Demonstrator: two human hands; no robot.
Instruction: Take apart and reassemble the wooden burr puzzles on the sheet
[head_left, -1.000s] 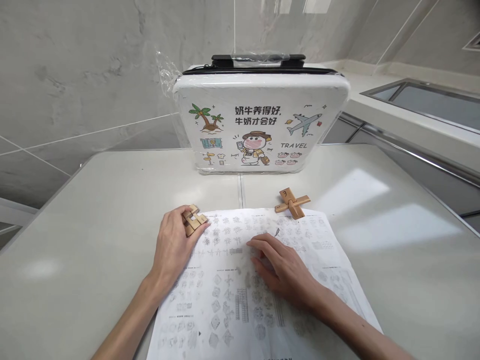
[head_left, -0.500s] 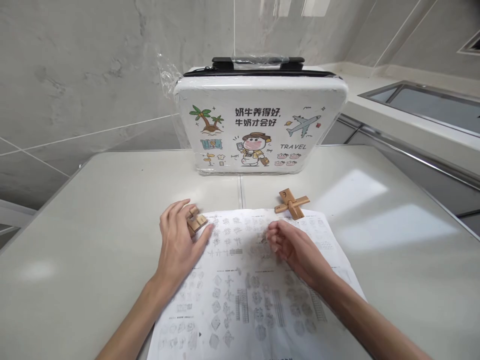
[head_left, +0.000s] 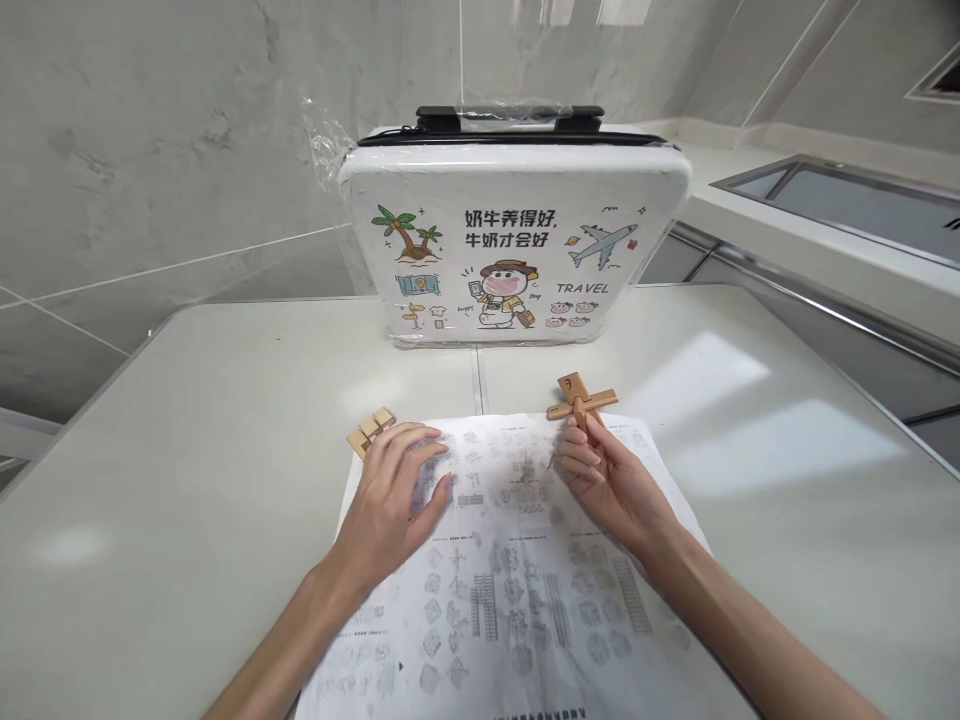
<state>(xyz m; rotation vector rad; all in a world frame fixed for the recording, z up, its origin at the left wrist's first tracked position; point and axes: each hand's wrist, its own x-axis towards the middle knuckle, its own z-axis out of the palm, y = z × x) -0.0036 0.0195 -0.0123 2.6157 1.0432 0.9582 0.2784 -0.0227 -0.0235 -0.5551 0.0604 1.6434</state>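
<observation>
My left hand (head_left: 394, 490) is over the upper left of a printed sheet (head_left: 517, 620), fingers apart and holding nothing. Just past its knuckles lie notched wooden puzzle pieces (head_left: 367, 430), partly hidden behind the hand. At the sheet's upper right edge sits a cross-shaped wooden puzzle assembly (head_left: 574, 385) with a dark mark on its upper arm. The thumb and forefinger of my right hand (head_left: 611, 480) pinch its near end, while the other fingers curl inward. The sheet shows rows of small puzzle diagrams.
A white carrying case (head_left: 517, 240) with cartoon prints and a black handle stands at the table's back, wrapped in clear plastic. Behind it rises a grey tiled wall (head_left: 187, 120). To the right is a counter (head_left: 825, 215) with a recessed, dark-glazed panel.
My left hand has moved right, off the notched wooden pieces and onto the sheet. My right hand has reached forward and right and taken hold of the wooden cross's near end.
</observation>
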